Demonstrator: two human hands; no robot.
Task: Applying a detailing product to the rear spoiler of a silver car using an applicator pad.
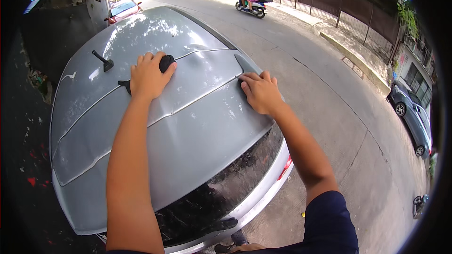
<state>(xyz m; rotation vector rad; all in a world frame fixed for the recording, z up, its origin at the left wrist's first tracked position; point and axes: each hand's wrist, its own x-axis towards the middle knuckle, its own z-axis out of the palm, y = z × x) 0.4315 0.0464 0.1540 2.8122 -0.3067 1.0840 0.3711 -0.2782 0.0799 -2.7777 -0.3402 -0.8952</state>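
Before me is the grey roof (pixel 197 137) of a car, with thin seams running across it. My left hand (pixel 150 76) lies on the roof, its fingers curled round a black cloth (pixel 166 64); a dark piece also sticks out at the hand's left side. Near the roof's right edge, my right hand (pixel 260 91) rests with bent fingers by a seam. Something dark shows under those fingers, too hidden to name or to tell whether it is held. A short black antenna (pixel 108 65) stands on the roof, left of my left hand.
The rear windscreen (pixel 219 190) and a wiper (pixel 226 224) are nearest me. A concrete road (pixel 317 113) runs along the right. Two people ride a motor scooter (pixel 252 7) there. A red car (pixel 122 10) stands beyond the roof, and a grey car (pixel 411 113) at far right.
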